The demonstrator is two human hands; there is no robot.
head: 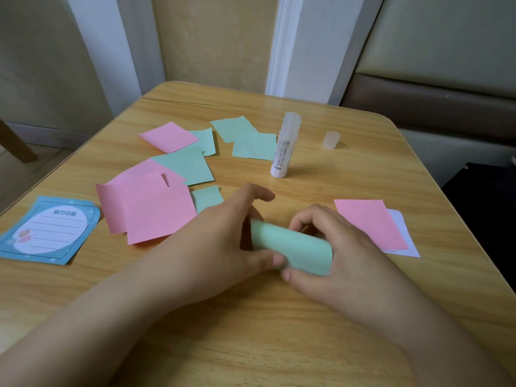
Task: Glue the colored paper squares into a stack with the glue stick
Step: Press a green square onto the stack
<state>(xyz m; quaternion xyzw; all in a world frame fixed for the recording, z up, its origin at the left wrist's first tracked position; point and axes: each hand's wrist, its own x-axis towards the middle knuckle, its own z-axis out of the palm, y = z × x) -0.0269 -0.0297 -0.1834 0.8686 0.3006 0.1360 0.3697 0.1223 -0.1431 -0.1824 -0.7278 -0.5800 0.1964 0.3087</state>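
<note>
A green paper square (pixel 293 248), curled into a roll, sits between my two hands above the table's (pixel 321 331) near middle. My left hand (pixel 223 233) pinches its left end, thumb under, forefinger lifted straight; my right hand (pixel 329 247) curls round its right end, thumb at the near edge. Loose pink and green squares (pixel 156 208) lie toward the left edge; a pink-topped stack (pixel 371 223) toward the right; the uncapped glue stick (pixel 284 146) stands upright beyond, its cap (pixel 331 139) beside it.
</note>
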